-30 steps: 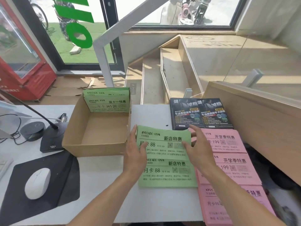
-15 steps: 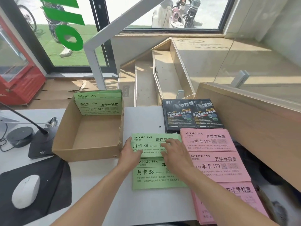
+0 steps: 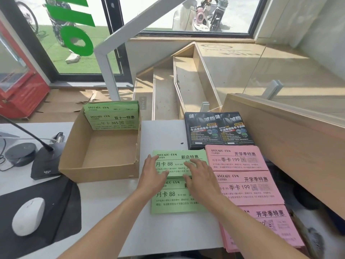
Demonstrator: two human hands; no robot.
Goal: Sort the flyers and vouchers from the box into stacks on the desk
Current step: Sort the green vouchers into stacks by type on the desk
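Change: I am now laying both palms on the green stack [image 3: 179, 186]; a second ago my hands were at its left and right edges, squaring it, and half a second ago my right hand was already sliding onto it.
Left hand: my left hand [image 3: 152, 173] is lying flat with fingers straight on the left part of the stack, gripping nothing.
Right hand: my right hand [image 3: 200, 177] is pressing flat on the middle of the stack, fingers spread toward the far edge, gripping nothing.
Green stack: it is lying on the desk [image 3: 112, 217] between the box [image 3: 100, 171] on its left and the pink stack [image 3: 248, 184] touching its right side.
Green writing: I am reading "AVOCADO·GYM", "新店特惠" and "月卡 88", printed twice per sheet.
Pink writing: I am reading "AVOCADO·GYM", "开学季特惠" and "季卡 199".
Black flyers [image 3: 218, 130]: they are sitting far of the pink stack, showing "减脂", "588" and "牛油果健身年卡活动".
Box: green vouchers [image 3: 113, 118] are leaning upright against its far wall, reading "AVOCADO·GYM", "双十一特惠" and "年卡 365".
Left side: a white mouse [image 3: 28, 215] is resting on a black pad [image 3: 61, 208], with a microphone base [image 3: 44, 161] far of it.
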